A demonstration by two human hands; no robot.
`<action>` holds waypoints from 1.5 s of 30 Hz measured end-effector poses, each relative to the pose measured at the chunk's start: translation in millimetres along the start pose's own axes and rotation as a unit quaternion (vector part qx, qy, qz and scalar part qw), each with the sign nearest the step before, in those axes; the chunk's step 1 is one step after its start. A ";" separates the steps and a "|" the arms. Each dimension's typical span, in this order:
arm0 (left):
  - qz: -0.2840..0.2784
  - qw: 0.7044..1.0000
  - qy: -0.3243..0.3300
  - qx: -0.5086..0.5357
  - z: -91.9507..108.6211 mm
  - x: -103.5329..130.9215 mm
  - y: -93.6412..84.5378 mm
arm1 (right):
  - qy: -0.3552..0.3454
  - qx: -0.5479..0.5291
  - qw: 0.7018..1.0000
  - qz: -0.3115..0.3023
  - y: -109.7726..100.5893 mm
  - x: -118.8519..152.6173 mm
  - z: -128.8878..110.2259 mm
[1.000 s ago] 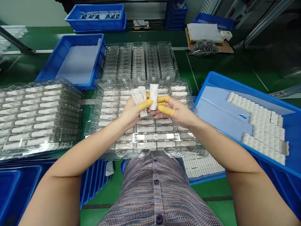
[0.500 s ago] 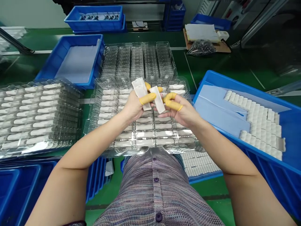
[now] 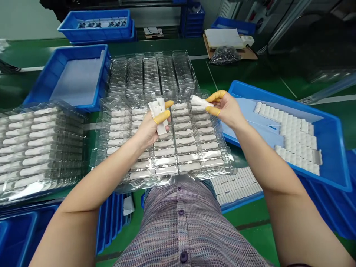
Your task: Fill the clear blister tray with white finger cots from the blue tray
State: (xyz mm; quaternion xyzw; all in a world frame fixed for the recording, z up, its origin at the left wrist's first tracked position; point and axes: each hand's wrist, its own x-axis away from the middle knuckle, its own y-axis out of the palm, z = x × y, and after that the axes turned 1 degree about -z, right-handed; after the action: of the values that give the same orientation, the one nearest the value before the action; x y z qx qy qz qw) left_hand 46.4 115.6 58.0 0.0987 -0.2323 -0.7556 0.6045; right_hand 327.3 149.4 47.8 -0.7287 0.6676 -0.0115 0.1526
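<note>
Head view: at far left, a stack of clear trays (image 3: 30, 148) carries rows of white pieces, with a paper-lined blue bin (image 3: 104, 79) behind it. The left hand (image 3: 151, 126) holds several white strips (image 3: 158, 111) clasped between yellow-covered fingers, above the middle of a filled clear tray (image 3: 136, 185). Another clear tray stack (image 3: 151, 76) sits just beyond. Right of the left grip, one white piece (image 3: 198, 102) is pinched by the right hand (image 3: 229, 109), the nearer hand, at the far right corner of the filled tray. The piece points leftward from that grip, long axis nearly crosswise like the rows; whether it touches the tray, I cannot tell. Close on the right, a large blue bin (image 3: 330, 167) limits sideways room on the green table (image 3: 201, 70).
</note>
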 end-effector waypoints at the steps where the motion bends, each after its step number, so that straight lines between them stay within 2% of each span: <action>1: 0.002 1.000 -0.009 -0.004 -0.6 0.8 0.4 | -0.013 0.079 0.997 0.008 -14.0 -6.1 5.5; 3: 0.011 1.000 -0.023 -0.013 -1.9 2.0 2.2 | -0.022 0.211 0.977 -0.019 -34.7 -14.7 14.3; 6: 0.017 0.999 -0.035 -0.028 -3.8 2.9 5.3 | -0.035 0.323 0.941 -0.096 -43.3 -21.3 23.2; 10: 0.007 0.999 -0.026 -0.022 -5.2 4.2 5.9 | -0.059 0.396 0.904 -0.150 -28.8 -26.5 30.3; 13: 0.006 1.000 -0.007 -0.025 -6.4 4.5 3.6 | -0.067 0.421 0.895 -0.133 -12.4 -22.3 26.7; 14: 0.004 1.000 -0.001 -0.025 -7.1 4.3 2.8 | -0.068 0.404 0.905 -0.115 -5.6 -17.9 22.6; 16: -0.005 1.000 0.006 -0.020 -9.4 3.3 1.7 | -0.056 0.303 0.947 -0.089 11.2 -5.2 10.3; 18: -0.025 1.000 0.005 -0.010 -12.6 2.3 1.8 | -0.023 0.138 0.984 -0.109 31.7 10.3 -4.8; 19: -0.038 0.999 0.001 -0.005 -14.4 2.1 2.3 | -0.003 0.062 0.989 -0.136 42.6 17.6 -11.9; 21: -0.067 0.998 -0.012 -0.002 -17.9 2.7 4.4 | 0.023 -0.043 0.980 -0.194 63.0 29.1 -22.7; 23: -0.094 0.995 -0.024 -0.012 -20.5 5.1 7.2 | 0.037 -0.102 0.968 -0.227 78.4 34.9 -27.4; 27: -0.124 0.992 -0.030 -0.018 -21.4 11.7 11.5 | 0.068 -0.163 0.961 -0.212 87.6 34.7 -25.7; 29: -0.105 0.994 -0.029 -0.009 -21.1 12.5 11.3 | 0.088 -0.157 0.966 -0.186 85.1 34.0 -24.8; 34: 0.026 0.999 0.018 -0.022 -19.5 6.8 6.2 | 0.117 -0.106 0.980 -0.122 82.3 38.7 -25.5; 37: 0.039 0.998 0.030 -0.036 -16.1 6.4 6.2 | 0.105 -0.063 0.987 -0.107 84.2 43.1 -26.7; 39: 0.038 0.997 0.037 -0.050 -14.8 8.1 8.4 | 0.064 0.034 0.993 -0.096 85.2 45.9 -29.5; 41: 0.039 0.995 0.056 -0.067 -15.2 9.7 11.3 | -0.001 0.185 0.980 -0.079 86.3 49.0 -34.3; 43: 0.048 0.993 0.072 -0.077 -16.4 10.5 13.5 | -0.055 0.311 0.946 -0.077 88.1 52.5 -39.8; 45: 0.059 0.992 0.070 -0.083 -17.0 10.4 14.1 | -0.078 0.347 0.929 -0.100 89.9 55.8 -44.1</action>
State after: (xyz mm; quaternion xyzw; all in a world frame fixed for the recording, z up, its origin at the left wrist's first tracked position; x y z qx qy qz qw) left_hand 63.3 99.5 51.2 0.0876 -0.1314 -0.7266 0.6687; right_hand 236.5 80.2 58.1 -0.6922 0.5314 -0.2008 0.4450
